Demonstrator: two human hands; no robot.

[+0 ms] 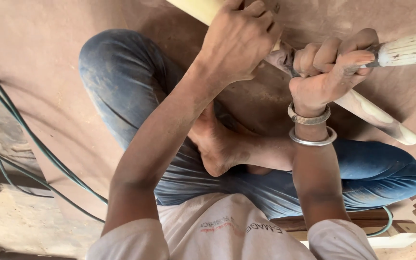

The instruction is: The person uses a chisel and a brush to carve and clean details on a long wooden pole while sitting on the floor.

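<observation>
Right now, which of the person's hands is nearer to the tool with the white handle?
The right. The right hand is closed around the tool with the white handle, gripping it. The left hand sits apart from it, pressing down on the pale wooden piece.

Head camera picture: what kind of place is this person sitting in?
Probably a woodworking shop. The person sits on a dusty brown board, the left hand grips a pale wooden pole, and green cables trail beside.
</observation>
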